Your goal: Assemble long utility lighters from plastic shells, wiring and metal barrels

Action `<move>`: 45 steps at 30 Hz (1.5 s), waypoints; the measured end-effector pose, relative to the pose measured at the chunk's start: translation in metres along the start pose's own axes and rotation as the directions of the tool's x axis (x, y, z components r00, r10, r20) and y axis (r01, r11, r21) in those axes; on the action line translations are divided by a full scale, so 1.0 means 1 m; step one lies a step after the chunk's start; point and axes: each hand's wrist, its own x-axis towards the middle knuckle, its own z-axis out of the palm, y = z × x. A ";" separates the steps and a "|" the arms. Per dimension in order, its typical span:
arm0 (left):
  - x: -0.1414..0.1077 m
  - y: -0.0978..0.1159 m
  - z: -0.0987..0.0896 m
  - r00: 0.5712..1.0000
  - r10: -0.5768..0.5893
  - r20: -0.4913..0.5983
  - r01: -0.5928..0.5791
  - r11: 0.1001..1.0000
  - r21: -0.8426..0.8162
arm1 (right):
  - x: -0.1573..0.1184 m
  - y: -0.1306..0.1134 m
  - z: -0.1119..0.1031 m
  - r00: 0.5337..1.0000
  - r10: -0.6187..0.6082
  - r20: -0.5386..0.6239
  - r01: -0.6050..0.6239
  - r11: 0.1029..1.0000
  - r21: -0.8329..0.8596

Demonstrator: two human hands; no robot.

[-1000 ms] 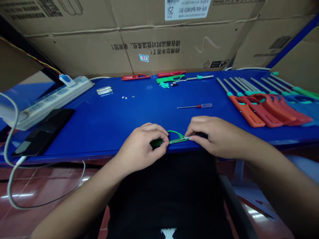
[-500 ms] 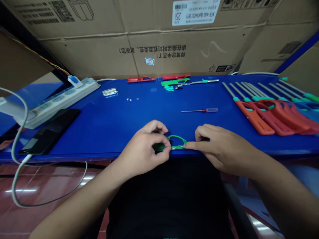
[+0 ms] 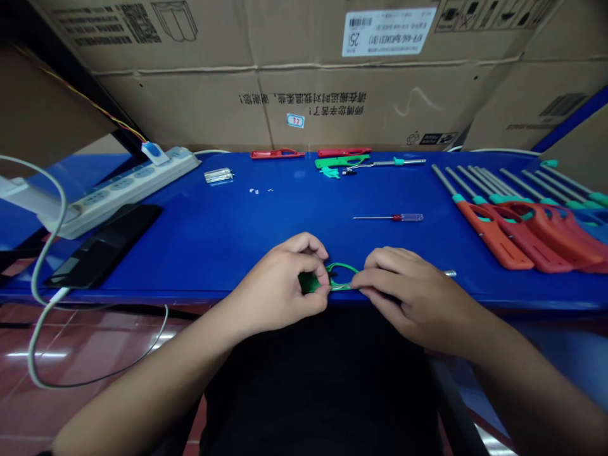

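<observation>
Left hand [image 3: 280,285] and right hand [image 3: 413,297] pinch a green utility-lighter handle [image 3: 342,268] between closed fingers [image 3: 384,258], at the blue surface's [image 3: 190,253] near edge; the grips sit tight and close together, steadying the small part.

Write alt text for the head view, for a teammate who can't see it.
A left hand and right hand pinch a green looped plastic part at the edge of a blue workbench. Orange-red utility lighters lie side by side at right, a small screwdriver beyond the hands.
</observation>
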 end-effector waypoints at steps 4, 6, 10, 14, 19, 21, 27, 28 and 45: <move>0.000 -0.001 -0.001 1.000 0.010 0.005 -0.010 1.000 0.001 | -0.002 0.001 0.004 0.999 0.030 -0.024 -0.029 0.997 0.068; 0.001 -0.002 -0.001 1.000 0.010 0.017 -0.010 1.000 -0.002 | -0.002 -0.001 0.004 0.999 0.042 -0.026 -0.040 0.996 0.076; 0.001 -0.002 -0.001 0.999 0.007 0.036 -0.007 1.000 0.002 | -0.001 -0.002 0.003 0.998 0.059 -0.016 -0.057 0.995 0.087; 0.000 -0.002 -0.001 0.999 0.010 0.033 -0.011 1.000 0.012 | -0.002 0.002 0.004 0.999 0.042 -0.030 -0.038 0.994 0.103; 0.001 -0.003 -0.005 0.998 0.015 0.056 -0.017 1.000 0.024 | -0.002 0.000 0.002 0.999 0.023 -0.043 -0.022 0.999 0.029; 0.002 -0.003 -0.009 0.996 0.042 0.080 -0.046 0.998 0.048 | -0.001 -0.005 0.001 0.999 0.013 -0.029 -0.016 0.997 -0.081; -0.002 0.002 -0.017 0.968 0.177 0.177 -0.221 0.938 0.268 | 0.003 -0.017 0.002 1.000 0.018 0.019 -0.012 0.961 -0.275; -0.003 0.003 -0.016 0.963 0.197 0.182 -0.250 0.906 0.342 | 0.004 -0.017 0.002 1.000 0.018 0.023 -0.011 0.961 -0.276; -0.013 -0.001 -0.014 0.829 0.500 0.249 -0.498 0.460 0.735 | 0.010 -0.009 0.000 0.999 -0.010 0.037 0.018 0.971 -0.237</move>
